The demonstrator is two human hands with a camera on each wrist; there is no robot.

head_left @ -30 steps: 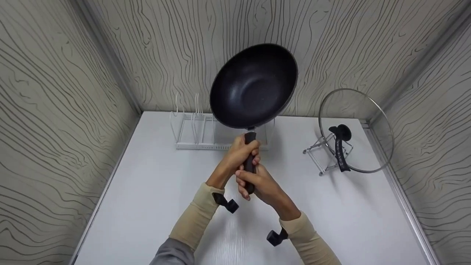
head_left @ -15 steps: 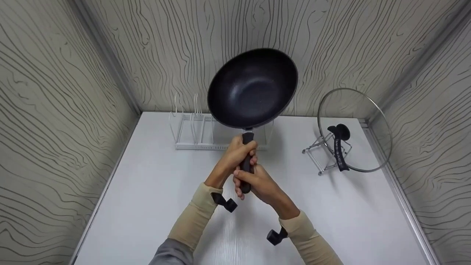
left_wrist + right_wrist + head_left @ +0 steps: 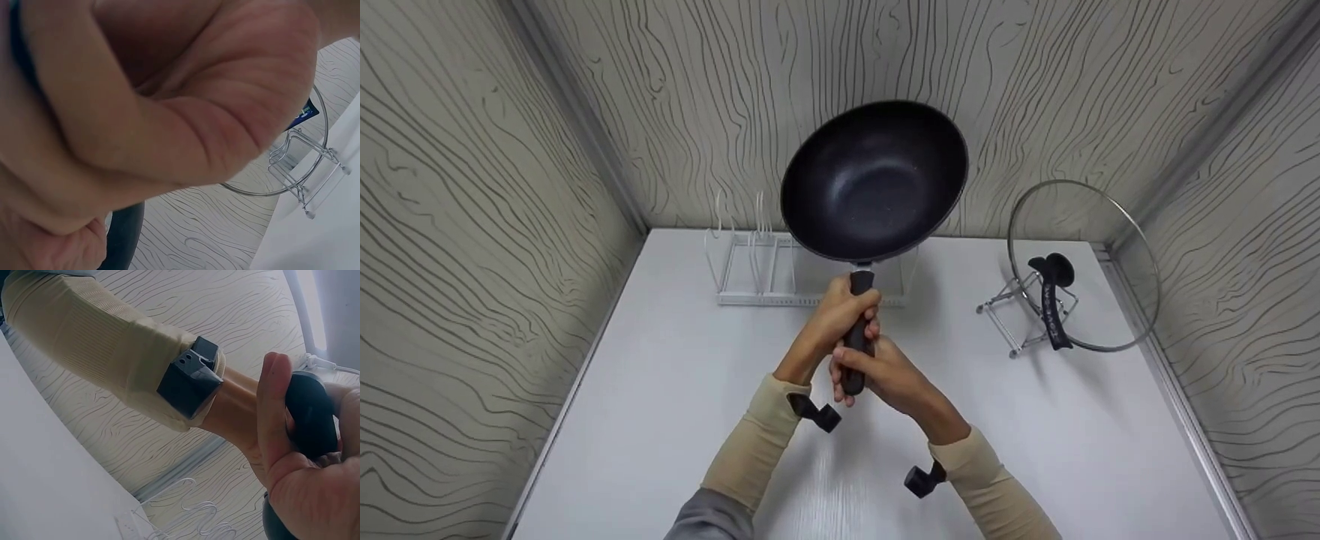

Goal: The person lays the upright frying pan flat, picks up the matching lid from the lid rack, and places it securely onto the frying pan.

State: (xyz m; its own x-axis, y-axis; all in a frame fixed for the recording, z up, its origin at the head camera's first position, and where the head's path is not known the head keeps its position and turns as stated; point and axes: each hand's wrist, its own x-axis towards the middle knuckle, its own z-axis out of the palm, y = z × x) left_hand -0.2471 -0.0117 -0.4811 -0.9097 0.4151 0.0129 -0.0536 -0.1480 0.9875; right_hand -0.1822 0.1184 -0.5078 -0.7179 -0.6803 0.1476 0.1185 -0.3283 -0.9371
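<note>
Both hands hold up a black wok [image 3: 877, 180] by its long black handle [image 3: 855, 339]. The wok is tilted, its dark inside facing the head camera and its bowl partly overlapping the white rack. My left hand [image 3: 838, 311] grips the handle near the bowl, fingers wrapped round it. Lower down, my right hand [image 3: 891, 376] grips the butt end, thumb laid across the top. The right wrist view shows the handle's end [image 3: 310, 416] between the right thumb and fingers. In the left wrist view, the curled left fingers [image 3: 107, 124] hide most of the handle.
A white wire rack [image 3: 769, 300] with upright loops stands at the table's back edge, behind the wok. To the right, a glass lid [image 3: 1099, 277] with a black handle [image 3: 1054, 307] leans in a small metal wire stand [image 3: 997, 326]. Patterned walls enclose the white table [image 3: 660, 397].
The wok has come down slightly, and its handle end has swung a little to the left with both hands. Both grips stay the same; the lid and rack have not moved.
</note>
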